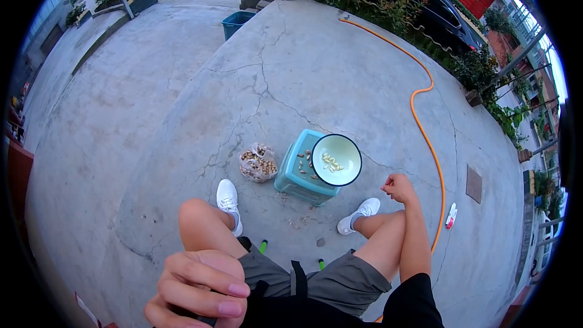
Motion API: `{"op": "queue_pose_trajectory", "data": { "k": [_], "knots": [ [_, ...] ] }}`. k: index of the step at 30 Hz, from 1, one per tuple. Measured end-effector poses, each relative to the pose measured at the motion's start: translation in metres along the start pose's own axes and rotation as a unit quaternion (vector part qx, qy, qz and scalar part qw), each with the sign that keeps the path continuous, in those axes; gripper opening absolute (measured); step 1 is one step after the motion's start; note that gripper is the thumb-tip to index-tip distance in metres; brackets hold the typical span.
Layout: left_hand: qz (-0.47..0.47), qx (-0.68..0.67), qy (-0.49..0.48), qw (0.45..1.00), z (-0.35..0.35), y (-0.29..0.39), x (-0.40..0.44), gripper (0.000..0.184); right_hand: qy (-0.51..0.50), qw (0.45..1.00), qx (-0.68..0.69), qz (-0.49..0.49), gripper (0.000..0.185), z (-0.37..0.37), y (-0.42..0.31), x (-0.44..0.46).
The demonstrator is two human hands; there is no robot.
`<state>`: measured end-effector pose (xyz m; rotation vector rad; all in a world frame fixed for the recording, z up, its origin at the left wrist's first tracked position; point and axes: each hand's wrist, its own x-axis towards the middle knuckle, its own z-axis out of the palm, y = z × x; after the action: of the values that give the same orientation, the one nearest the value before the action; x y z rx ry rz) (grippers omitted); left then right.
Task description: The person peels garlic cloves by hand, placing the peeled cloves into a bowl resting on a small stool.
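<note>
My left hand (203,288) is raised close to the camera at the bottom left, fingers curled; a dark edge shows under the fingertips, too little to name. My right hand (401,188) is above my right knee, fingers pinched together, and what they hold, if anything, is hidden. To its left a white bowl (349,175) with a dark rim sits on a teal plastic stool (306,189). Pale pieces like peeled garlic cloves (331,162) lie in the bowl. Several brownish unpeeled pieces (308,157) are on the stool top beside it. Neither hand touches the bowl.
A clear plastic bag (258,163) of brownish pieces stands left of the stool, between my feet. An orange hose (419,112) runs along the right. A red-and-white object (451,216) lies beyond it. Farther off are a teal bin (237,23) and parked cars.
</note>
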<state>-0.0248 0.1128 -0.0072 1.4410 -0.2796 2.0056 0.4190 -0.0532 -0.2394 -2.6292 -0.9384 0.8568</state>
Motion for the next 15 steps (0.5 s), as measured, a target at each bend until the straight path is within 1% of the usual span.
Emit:
{"op": "queue_pose_trajectory", "data": {
  "k": [11, 13, 15],
  "knots": [
    [-0.008, 0.012, 0.007, 1.0, 0.001, 0.0015, 0.0001, 0.055, -0.008, 1.0, 0.023, -0.004, 0.021, 0.0013, 0.0018, 0.0026],
    [-0.009, -0.015, 0.02, 1.0, 0.0011, 0.0009, -0.0009, 0.054, 0.003, 0.999, 0.043, -0.016, 0.019, 0.0038, 0.0032, 0.0038],
    [-0.012, -0.008, 0.032, 0.999, 0.0044, 0.0028, -0.0022, 0.053, 0.005, 0.999, 0.036, -0.022, 0.019, 0.0046, 0.0037, 0.004]
  ]
}}
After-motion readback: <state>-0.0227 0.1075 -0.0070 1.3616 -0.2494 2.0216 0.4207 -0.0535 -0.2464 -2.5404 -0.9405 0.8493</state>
